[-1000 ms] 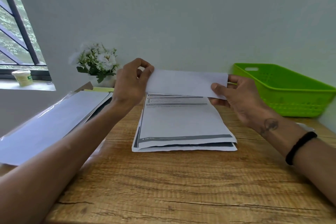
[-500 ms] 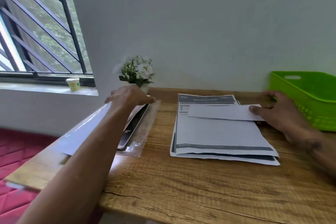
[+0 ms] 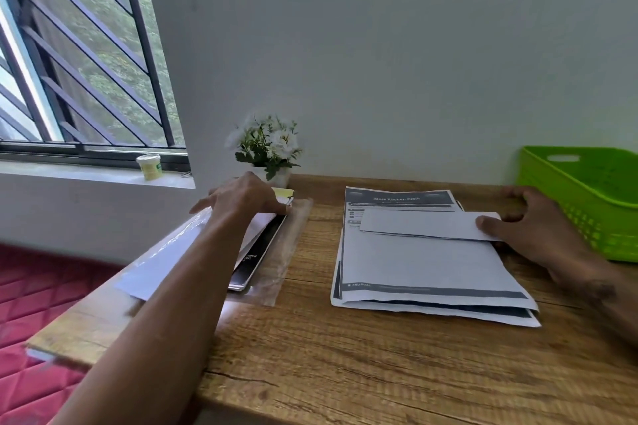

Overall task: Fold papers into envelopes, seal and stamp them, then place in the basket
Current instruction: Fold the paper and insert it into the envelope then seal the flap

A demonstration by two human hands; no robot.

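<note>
The left hand is stretched far forward over the left side of the wooden desk, palm down, fingers loosely spread and extended, gripping nothing. Its fingertips rest on the far end of a pile of envelopes lying in a clear plastic wrapper; the forearm runs back diagonally from the wrist toward the near left edge of the desk and covers the middle of that pile. Under the hand's right side a dark booklet shows, and just beyond the fingertips a corner of yellow paper. Directly past the hand, against the wall, stands a small pot of white flowers. Farther left of it, on the window sill, sits a small cream tub.

The right hand lies well to the right of the left one, palm down and spread. Its thumb presses the right end of a folded white paper, with the other fingers flat on the desk beyond the sheet's edge; it pins the paper rather than pinching it. That folded paper lies across the upper part of a stack of printed sheets to the hand's left. Just right of the hand, near the knuckles, stands the green basket; whether they touch cannot be told.
</note>
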